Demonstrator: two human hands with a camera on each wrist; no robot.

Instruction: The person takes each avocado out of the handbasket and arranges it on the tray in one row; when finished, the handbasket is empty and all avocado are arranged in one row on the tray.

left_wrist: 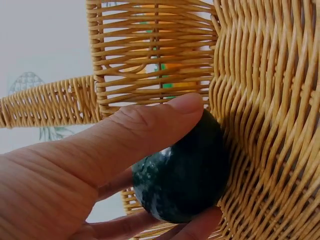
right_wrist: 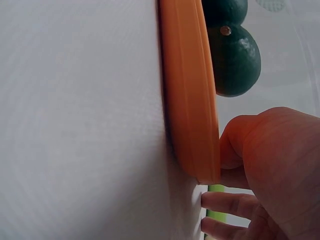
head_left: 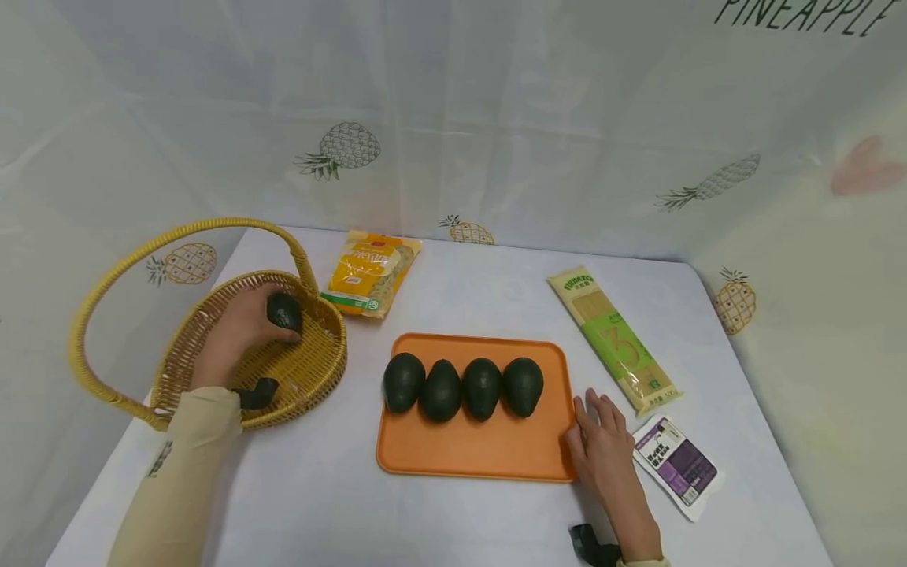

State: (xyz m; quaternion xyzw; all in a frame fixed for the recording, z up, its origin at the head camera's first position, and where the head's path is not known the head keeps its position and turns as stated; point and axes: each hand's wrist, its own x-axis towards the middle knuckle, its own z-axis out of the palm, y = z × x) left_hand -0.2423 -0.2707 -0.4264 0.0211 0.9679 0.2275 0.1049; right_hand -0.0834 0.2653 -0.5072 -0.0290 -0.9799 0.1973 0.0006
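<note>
In the head view my left hand [head_left: 244, 319] is inside the yellow wicker basket [head_left: 329, 370] and grips a dark green avocado [head_left: 284, 312]. The left wrist view shows the thumb over one side of that avocado [left_wrist: 182, 172] and fingers under the other, close to the woven basket floor [left_wrist: 270, 100]. Several more avocados [head_left: 441, 391] form a row across the upper part of an orange tray [head_left: 475, 453]. At the tray's right edge lies my right hand [head_left: 605, 453]. Its thumb is against the rim [right_wrist: 200, 125], and the other fingers reach out over the table, holding nothing.
The basket's tall handle [head_left: 191, 227] arches over its left side. Behind the basket lies an orange-yellow food packet [head_left: 372, 274]. Right of the tray are a green noodle pack [head_left: 615, 340] and a white-and-purple pouch [head_left: 676, 466]. A pineapple-print curtain [head_left: 496, 118] hangs behind the table.
</note>
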